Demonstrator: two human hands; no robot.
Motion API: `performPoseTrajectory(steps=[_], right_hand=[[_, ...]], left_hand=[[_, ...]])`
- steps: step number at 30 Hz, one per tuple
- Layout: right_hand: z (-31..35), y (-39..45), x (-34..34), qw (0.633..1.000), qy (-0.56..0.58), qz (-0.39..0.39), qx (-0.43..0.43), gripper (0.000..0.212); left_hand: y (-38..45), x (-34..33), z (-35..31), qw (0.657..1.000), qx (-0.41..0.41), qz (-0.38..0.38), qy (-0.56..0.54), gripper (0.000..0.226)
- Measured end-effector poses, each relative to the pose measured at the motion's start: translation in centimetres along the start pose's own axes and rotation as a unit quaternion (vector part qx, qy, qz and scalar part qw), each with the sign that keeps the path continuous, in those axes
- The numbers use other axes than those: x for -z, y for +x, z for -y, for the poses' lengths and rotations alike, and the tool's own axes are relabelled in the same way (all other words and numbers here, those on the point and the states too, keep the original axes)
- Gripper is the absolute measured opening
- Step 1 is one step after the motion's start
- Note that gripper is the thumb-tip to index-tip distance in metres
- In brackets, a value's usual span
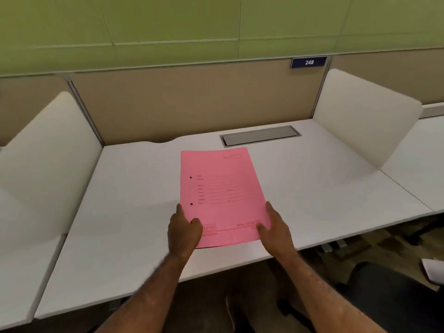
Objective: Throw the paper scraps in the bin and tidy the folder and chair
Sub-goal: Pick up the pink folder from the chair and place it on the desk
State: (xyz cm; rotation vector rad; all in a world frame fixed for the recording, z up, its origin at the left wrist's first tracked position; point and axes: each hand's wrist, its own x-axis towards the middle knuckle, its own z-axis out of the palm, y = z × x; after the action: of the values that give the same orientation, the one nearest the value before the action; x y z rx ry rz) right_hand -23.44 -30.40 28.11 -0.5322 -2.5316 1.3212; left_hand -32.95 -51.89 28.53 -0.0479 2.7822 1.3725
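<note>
A pink folder (223, 195) lies flat and closed on the white desk (312, 193), its long side running away from me. My left hand (183, 230) rests on the folder's near left corner, thumb on top. My right hand (275, 227) presses on the near right corner, fingers along the edge. Both hands touch the folder, which stays on the desk. A dark chair (389, 292) shows at the lower right, partly out of frame. No paper scraps or bin are in view.
White side dividers (360, 116) stand left and right of the desk. A grey cable hatch (260, 135) sits behind the folder. A tan back panel carries a blue sign reading 248 (309, 62). Something white (434, 270) lies at the right edge near the chair.
</note>
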Motion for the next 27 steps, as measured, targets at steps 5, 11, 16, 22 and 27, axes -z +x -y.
performPoseTrajectory(steps=[5, 11, 16, 22, 27], right_hand=[[-0.3, 10.1, -2.3, 0.999, -0.011, 0.021, -0.022, 0.067], [0.0, 21.5, -4.6, 0.997, -0.019, 0.072, -0.028, 0.068], [-0.1, 30.2, -7.3, 0.991, -0.037, 0.122, -0.027, 0.068], [-0.5, 37.9, -11.2, 0.987, -0.027, 0.150, -0.042, 0.067], [-1.9, 42.8, -14.7, 0.983, -0.018, 0.165, -0.073, 0.067]], left_hand=[[8.8, -2.0, -1.6, 0.999, 0.040, -0.033, 0.010, 0.045], [18.7, -4.2, -2.9, 0.995, 0.082, -0.040, 0.032, 0.048], [26.5, -5.9, -2.9, 0.993, 0.102, -0.047, 0.041, 0.043], [34.5, -7.8, -1.7, 0.991, 0.124, -0.032, 0.048, 0.051], [39.9, -9.6, 0.0, 0.989, 0.140, -0.007, 0.043, 0.045]])
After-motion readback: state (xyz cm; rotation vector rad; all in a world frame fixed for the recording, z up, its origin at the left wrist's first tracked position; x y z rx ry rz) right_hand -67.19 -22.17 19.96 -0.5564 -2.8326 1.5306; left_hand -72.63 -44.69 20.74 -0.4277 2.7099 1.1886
